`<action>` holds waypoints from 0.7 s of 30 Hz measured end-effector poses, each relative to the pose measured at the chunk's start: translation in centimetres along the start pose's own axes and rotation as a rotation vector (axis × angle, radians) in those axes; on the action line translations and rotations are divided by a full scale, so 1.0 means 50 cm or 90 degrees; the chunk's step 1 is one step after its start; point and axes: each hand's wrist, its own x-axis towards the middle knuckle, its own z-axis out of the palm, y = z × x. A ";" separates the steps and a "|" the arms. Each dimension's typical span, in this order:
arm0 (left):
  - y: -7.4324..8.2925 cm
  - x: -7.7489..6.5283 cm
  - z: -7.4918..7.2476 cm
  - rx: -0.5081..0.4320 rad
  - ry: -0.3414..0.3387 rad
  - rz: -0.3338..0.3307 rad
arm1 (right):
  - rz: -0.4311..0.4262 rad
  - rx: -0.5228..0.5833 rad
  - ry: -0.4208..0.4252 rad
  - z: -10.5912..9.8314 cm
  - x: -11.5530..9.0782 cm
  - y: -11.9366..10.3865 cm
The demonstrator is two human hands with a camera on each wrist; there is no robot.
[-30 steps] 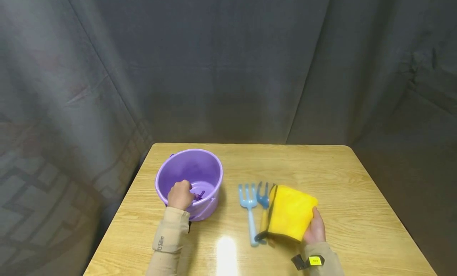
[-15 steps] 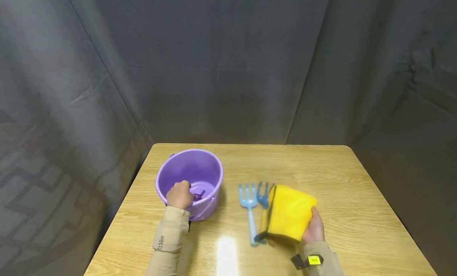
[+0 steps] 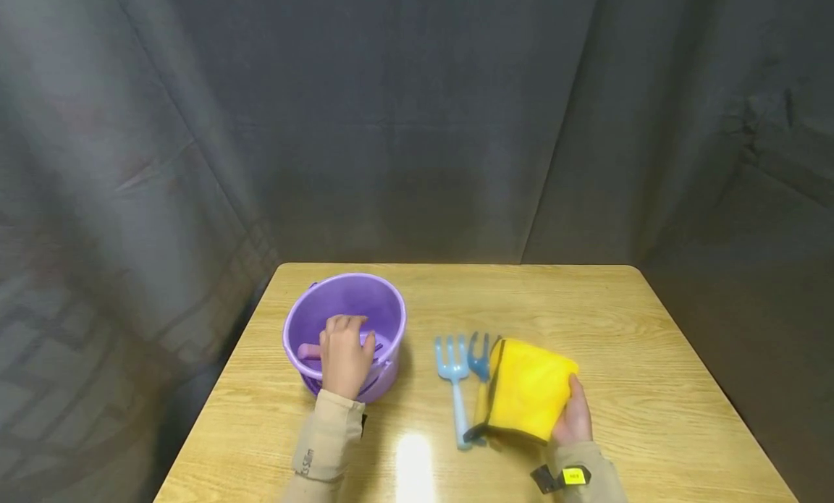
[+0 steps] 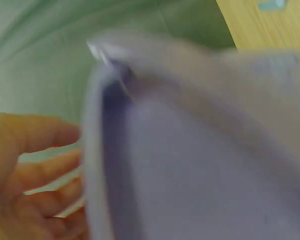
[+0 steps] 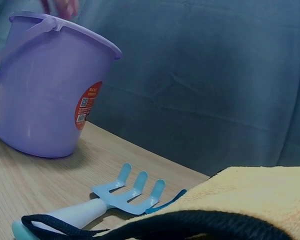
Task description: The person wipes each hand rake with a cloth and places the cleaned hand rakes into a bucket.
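Observation:
My left hand (image 3: 345, 352) is over the near side of the purple bucket (image 3: 384, 307), fingers apart and lightly bent, with nothing seen in its grasp. In the left wrist view its fingers (image 4: 50, 135) show beside the blurred bucket rim (image 4: 95, 150). A pinkish-purple handle (image 3: 309, 352) shows inside the bucket, partly hidden behind that hand. My right hand (image 3: 575, 416) grips the right edge of a folded yellow cloth (image 3: 534, 389) with dark trim. The cloth overlaps a small garden fork (image 3: 480, 364) with a blue head and yellow handle.
A light blue hand rake (image 3: 454, 369) lies left of the cloth on the wooden table (image 3: 651, 358). The bucket stands at the table's left, a red label (image 5: 87, 105) on its side. Grey curtains (image 3: 417, 127) hang behind.
My left hand has spread from a fist and shifted right and slightly up; a pinkish-purple handle now shows in the bucket. My right hand and the cloth have stayed nearly still.

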 end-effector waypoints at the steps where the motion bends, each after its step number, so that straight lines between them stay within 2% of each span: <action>1: 0.008 -0.001 0.003 -0.027 0.031 0.019 | 0.001 -0.006 0.001 -0.001 0.000 -0.001; 3: 0.025 -0.004 0.010 -0.076 0.085 0.060 | 0.006 -0.008 0.002 -0.001 0.000 -0.002; 5: 0.043 -0.011 0.018 -0.116 0.118 0.091 | 0.011 -0.006 0.001 -0.002 -0.001 -0.003; 6: 0.051 -0.016 0.024 -0.129 0.124 0.098 | 0.011 -0.008 -0.001 -0.003 -0.001 -0.004; 8: 0.068 -0.027 0.035 -0.148 0.110 0.095 | 0.016 0.009 -0.008 -0.005 -0.002 -0.004; 11: 0.088 -0.050 0.054 -0.157 0.051 0.068 | 0.016 0.028 -0.017 -0.010 -0.002 -0.004; 15: 0.106 -0.081 0.084 -0.172 -0.047 0.033 | 0.015 0.049 0.004 -0.013 -0.001 -0.003; 18: 0.112 -0.100 0.107 -0.185 -0.135 -0.002 | 0.002 0.024 0.028 -0.013 0.002 -0.003; 21: 0.110 -0.114 0.129 -0.178 -0.230 -0.042 | -0.052 -0.064 0.034 -0.015 0.005 -0.002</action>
